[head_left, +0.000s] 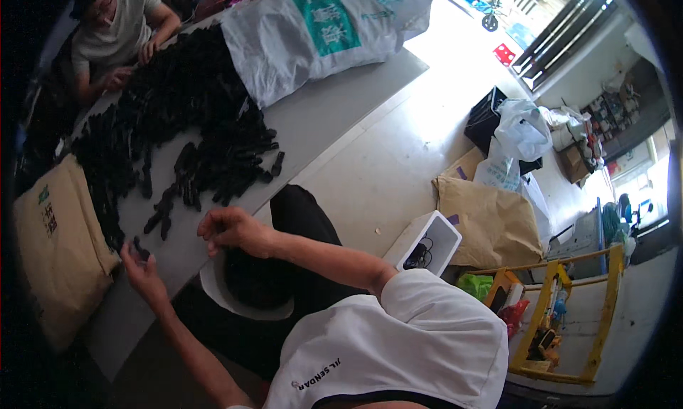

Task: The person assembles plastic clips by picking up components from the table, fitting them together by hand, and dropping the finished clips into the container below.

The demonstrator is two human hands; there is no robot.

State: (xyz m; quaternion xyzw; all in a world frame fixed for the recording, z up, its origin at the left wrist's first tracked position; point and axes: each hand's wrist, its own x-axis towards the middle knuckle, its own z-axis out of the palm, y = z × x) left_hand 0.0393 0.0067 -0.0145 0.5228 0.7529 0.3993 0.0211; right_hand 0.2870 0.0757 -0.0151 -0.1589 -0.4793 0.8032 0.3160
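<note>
Fingers (139, 256) of left hand (141, 266) pinch a small black plastic part (141, 252) just off the black parts heap (185, 117), on the bench (313, 117). Right hand (231, 229), beside the heap's loose edge, is curled; grip hidden, cannot tell. White sack (313, 32) feeds the heap.

Materials, work table
Matt black plastic parts (192, 117); smooth grey tabletop (334, 110); woven plastic sack (320, 32); brown paper bag (57, 252).

Left hand (140, 266) at the near edge of the table (334, 117), fingers curled around a small black part (141, 251). Right hand (231, 231) raised just beside it, fingertips pinched together. Both forearms bare, reaching forward, elbows bent.
</note>
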